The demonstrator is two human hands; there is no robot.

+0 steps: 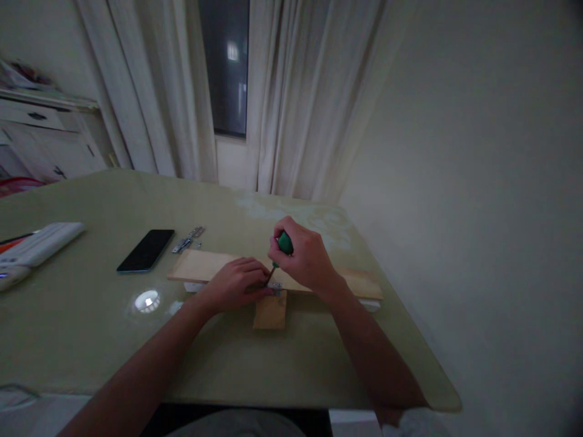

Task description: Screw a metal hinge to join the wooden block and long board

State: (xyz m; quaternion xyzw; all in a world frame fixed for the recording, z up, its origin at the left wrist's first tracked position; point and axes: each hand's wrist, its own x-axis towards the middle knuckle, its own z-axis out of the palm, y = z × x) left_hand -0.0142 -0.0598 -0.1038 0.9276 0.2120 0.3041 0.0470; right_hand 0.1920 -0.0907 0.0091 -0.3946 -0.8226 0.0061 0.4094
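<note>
Firmly gripping the green-handled screwdriver in the right hand, slanting its shaft down toward the metal hinge at lower centre of the frame, by the wooden block. Bracing beside it with the left hand, perhaps pinching it, too blurred to tell. Better standing the shaft straighter, pressing evenly, turning slowly.

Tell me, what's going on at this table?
A person is working with both hands. The right hand grips a green-handled screwdriver, slanting down towards a small metal fitting where a long board meets a short wooden piece. The left hand is at the board, fingertips close beside the fitting. A phone and more metal pieces lie off to the left.
</note>
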